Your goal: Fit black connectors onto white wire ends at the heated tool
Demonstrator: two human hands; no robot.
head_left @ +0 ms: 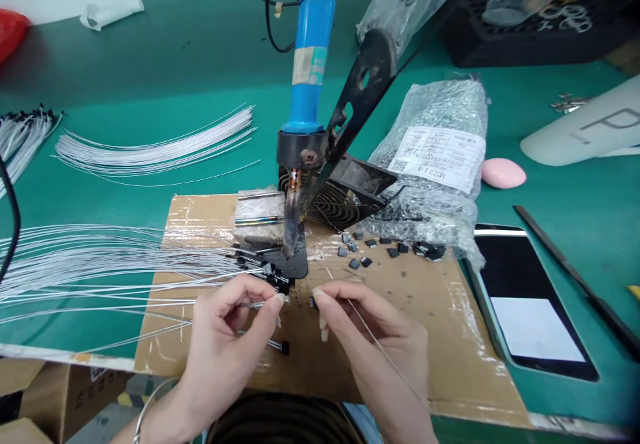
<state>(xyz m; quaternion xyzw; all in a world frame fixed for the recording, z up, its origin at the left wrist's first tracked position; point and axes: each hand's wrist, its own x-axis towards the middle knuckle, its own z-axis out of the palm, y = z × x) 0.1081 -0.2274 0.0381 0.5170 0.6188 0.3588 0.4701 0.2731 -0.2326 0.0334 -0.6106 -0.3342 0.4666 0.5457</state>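
Note:
My left hand (235, 337) pinches thumb and forefinger around the end of a thin white wire (250, 305). My right hand (373, 337) is closed too, with a small black square part (313, 303) at its fingertips, mostly hidden. A thin strand of solder wire (375, 339) runs slantwise through the right fingers. Between and above the hands hangs a blue-handled soldering iron (313, 51), its tip (293, 231) pointing down. White wires with black ends (265, 267) lie just beyond my left hand, and one more black end (284, 347) lies under it.
Cardboard (430, 344) covers the green table's front. Loose black squares (367, 262) lie behind my right hand. A fan (340, 197) and a pale block (259, 231) stand by the iron. Rightward are a bubble-wrap bag (430, 111), phone (535, 304) and knife-like tool (575, 271). More wires (160, 147) lie left.

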